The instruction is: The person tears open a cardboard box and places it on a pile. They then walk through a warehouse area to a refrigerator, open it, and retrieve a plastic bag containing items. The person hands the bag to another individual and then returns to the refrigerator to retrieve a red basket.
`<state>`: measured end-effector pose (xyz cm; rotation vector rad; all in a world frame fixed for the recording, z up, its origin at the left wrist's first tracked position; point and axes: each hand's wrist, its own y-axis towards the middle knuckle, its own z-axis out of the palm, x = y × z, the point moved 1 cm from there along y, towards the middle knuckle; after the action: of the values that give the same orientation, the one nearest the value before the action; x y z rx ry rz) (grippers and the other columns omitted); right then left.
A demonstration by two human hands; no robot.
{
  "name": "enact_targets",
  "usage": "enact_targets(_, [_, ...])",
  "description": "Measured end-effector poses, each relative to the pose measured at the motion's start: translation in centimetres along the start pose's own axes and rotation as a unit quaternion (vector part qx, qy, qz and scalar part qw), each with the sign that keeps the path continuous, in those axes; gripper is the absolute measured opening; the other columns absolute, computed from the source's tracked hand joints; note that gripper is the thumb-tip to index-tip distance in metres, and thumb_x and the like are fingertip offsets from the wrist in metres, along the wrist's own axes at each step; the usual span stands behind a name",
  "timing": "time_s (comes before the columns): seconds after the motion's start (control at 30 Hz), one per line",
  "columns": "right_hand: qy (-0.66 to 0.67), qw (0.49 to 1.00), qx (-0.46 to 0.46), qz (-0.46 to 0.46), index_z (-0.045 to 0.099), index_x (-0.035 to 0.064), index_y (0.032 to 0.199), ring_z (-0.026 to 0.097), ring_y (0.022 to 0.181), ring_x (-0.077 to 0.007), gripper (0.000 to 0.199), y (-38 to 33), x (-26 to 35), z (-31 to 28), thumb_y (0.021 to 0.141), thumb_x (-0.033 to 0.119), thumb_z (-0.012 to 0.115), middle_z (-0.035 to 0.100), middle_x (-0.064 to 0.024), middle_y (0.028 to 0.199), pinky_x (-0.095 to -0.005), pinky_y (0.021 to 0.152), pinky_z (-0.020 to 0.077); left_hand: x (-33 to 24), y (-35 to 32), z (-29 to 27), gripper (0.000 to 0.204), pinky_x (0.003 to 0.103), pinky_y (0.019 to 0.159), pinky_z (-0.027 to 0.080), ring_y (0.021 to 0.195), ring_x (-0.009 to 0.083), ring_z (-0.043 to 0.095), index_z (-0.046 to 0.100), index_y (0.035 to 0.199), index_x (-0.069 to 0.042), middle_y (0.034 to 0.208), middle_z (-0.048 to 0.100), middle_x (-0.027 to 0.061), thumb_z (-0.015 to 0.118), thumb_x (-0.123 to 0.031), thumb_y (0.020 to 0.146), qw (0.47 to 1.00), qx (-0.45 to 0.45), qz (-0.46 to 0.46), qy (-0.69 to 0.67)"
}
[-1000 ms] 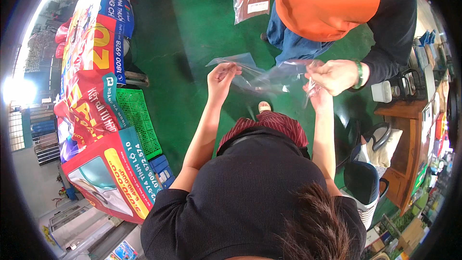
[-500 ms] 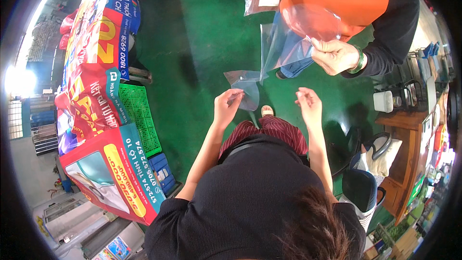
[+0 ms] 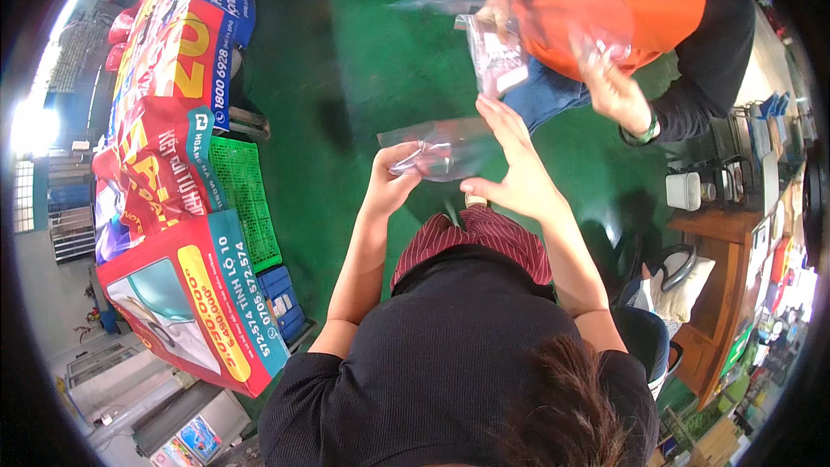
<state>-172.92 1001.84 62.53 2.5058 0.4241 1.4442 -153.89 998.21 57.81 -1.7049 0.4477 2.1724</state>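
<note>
My left hand [image 3: 394, 180] is closed on the left end of a small clear plastic bag [image 3: 445, 149], held level above the floor in front of me. My right hand [image 3: 520, 166] is at the bag's right end, fingers stretched forward and thumb apart; whether it touches the film I cannot tell. Across from me, a person in an orange garment [image 3: 596, 9] holds a clear packet [image 3: 497, 60] with dark reddish contents and a white label. That person's other hand [image 3: 618, 99] grips a large clear plastic bag [image 3: 553, 4].
To my left stand a green plastic crate [image 3: 246, 199], a blue box [image 3: 285, 303] and stacked printed red and blue boards [image 3: 186, 294]. At right are a wooden cabinet [image 3: 709, 277], a chair [image 3: 644, 337] and a white container [image 3: 683, 191]. The floor [image 3: 346, 60] is green.
My right hand has come left and forward to the small bag, its fingers straightening. The small bag is now stretched sideways. The other person's packet has moved nearer, and their large bag is raised.
</note>
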Motion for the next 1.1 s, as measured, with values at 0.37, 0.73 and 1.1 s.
enact_targets(0.37, [0.298, 0.905, 0.265, 0.149, 0.048, 0.0000, 0.110, 0.051, 0.090, -0.0132, 0.034, -0.5, -4.4, 3.7, 0.080, 0.014, 0.054, 0.055, -0.0067, 0.101, -0.0273, 0.078, 0.0415, 0.7, -1.8, -4.5, 0.014, 0.031, 0.063, 0.046, 0.068, 0.0238, 0.060, 0.053, 0.061, 0.005, 0.065, 0.056, 0.0112, 0.039, 0.007, 0.061, 0.993, 0.089, -0.036, -0.065])
enact_targets(0.73, [0.346, 0.890, 0.227, 0.194, 0.057, -0.0017, 0.091, 0.052, 0.070, -0.0082, 0.019, -3.2, -3.5, 4.4, 0.082, 0.014, 0.053, 0.059, -0.0044, 0.078, -0.0214, 0.063, 0.0434, 3.0, -2.1, -2.3, 0.015, 0.022, 0.060, 0.042, 0.062, 0.0112, 0.054, 0.054, 0.069, 0.002, 0.065, 0.057, 0.0061, 0.040, 0.006, 0.066, 0.990, -0.064, -0.087, 0.090])
enact_targets(1.1, [0.326, 0.904, 0.069, 0.268, 0.054, 0.0012, 0.074, 0.048, 0.058, -0.0051, 0.014, -5.2, -5.0, 3.9, 0.080, 0.014, 0.057, 0.053, 0.0005, 0.064, -0.0193, 0.053, 0.0397, 2.6, -2.1, 1.0, 0.021, 0.027, 0.072, 0.041, 0.075, 0.0145, 0.055, 0.054, 0.091, 0.000, 0.079, 0.058, 0.0064, 0.056, -0.002, 0.070, 0.865, -0.259, 0.190, 0.386])
